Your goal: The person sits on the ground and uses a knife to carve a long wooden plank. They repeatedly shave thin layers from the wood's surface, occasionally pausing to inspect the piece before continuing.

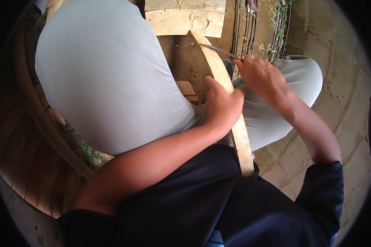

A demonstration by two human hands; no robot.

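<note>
Pale wooden slat [231,103] slanted across lap; thin blade [218,50] at its top.

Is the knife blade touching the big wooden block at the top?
No. The right hand lays the blade across the upper end of the wooden slat, which the left hand grips.

No packages, labels, signs or screens were in view, only bare timber around the pale wooden slat [228,99], none of it wrapped, tagged or marked with a sticker
</note>
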